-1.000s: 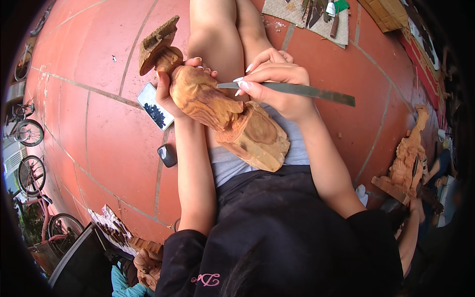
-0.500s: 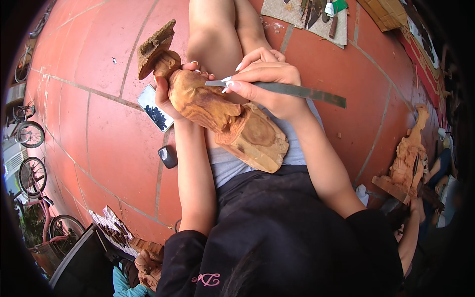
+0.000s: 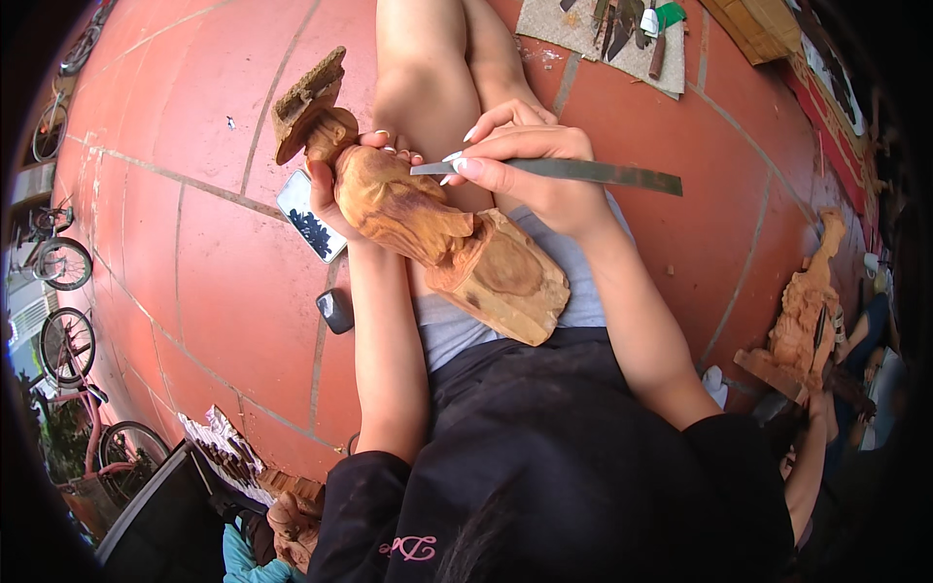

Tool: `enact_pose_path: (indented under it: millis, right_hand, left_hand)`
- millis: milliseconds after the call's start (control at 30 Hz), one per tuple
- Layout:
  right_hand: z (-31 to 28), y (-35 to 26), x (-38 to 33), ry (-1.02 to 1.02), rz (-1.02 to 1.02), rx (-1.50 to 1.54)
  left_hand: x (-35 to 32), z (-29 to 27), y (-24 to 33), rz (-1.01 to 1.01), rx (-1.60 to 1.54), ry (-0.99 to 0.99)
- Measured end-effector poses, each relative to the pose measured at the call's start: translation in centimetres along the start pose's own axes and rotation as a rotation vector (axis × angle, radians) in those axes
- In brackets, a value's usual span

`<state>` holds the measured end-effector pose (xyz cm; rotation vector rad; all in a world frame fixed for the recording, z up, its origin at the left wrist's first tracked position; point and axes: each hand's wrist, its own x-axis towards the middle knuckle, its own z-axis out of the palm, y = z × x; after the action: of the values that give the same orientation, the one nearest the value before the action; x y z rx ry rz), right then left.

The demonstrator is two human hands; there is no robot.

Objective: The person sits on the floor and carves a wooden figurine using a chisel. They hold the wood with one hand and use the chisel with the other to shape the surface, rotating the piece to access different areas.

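A carved wooden figurine [image 3: 403, 209] in a wide hat lies tilted across my lap, its uncarved block base toward my waist. My left hand [image 3: 335, 194] is wrapped round the figurine just below the head, the thumb on one side and fingertips showing on the other. Pinched in my right hand [image 3: 539, 165] is a flat, dark steel carving chisel [image 3: 622, 175]. Its bright tip is at the figurine's upper body, close to my left fingertips; whether it touches the wood I cannot tell.
On the red tiled floor, a phone [image 3: 309, 219] and a small black case [image 3: 334, 311] lie beside my left arm. Carving tools rest on a mat [image 3: 593, 34] beyond my legs. Another person's arm [image 3: 807, 476] is by a larger wood carving [image 3: 802, 321] at right. Bicycles [image 3: 66, 345] stand far left.
The chisel tip has shifted slightly to the right and down along with my right hand. The figurine and my left hand hold almost the same pose; the whole view has drifted slightly.
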<state>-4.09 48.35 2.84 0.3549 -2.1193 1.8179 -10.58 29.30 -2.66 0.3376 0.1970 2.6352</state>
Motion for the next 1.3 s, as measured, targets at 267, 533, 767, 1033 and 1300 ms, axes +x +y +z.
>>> enact_pose_path:
  millis: [267, 533, 767, 1033, 1300]
  right_hand:
    - [-0.6, 1.2, -0.6, -0.052, 0.038, 0.013]
    - [0.5, 1.1, -0.6, 0.014, 0.095, 0.143]
    - [1.2, 1.0, -0.3, 0.071, 0.049, 0.165]
    - [0.7, 1.0, -1.1, 0.053, 0.086, 0.135]
    - [1.4, -0.2, -1.2, 0.091, 0.015, -0.049]
  left_hand:
    - [-0.1, -0.5, 0.2, 0.027, -0.025, -0.048]
    - [0.1, -0.5, 0.2, -0.014, -0.042, -0.073]
    - [-0.3, -1.5, 0.5, -0.024, -0.012, -0.066]
    - [-0.1, -1.5, 0.4, 0.037, -0.014, -0.078]
    - [0.0, -1.6, 0.1, 0.023, -0.108, -0.144]
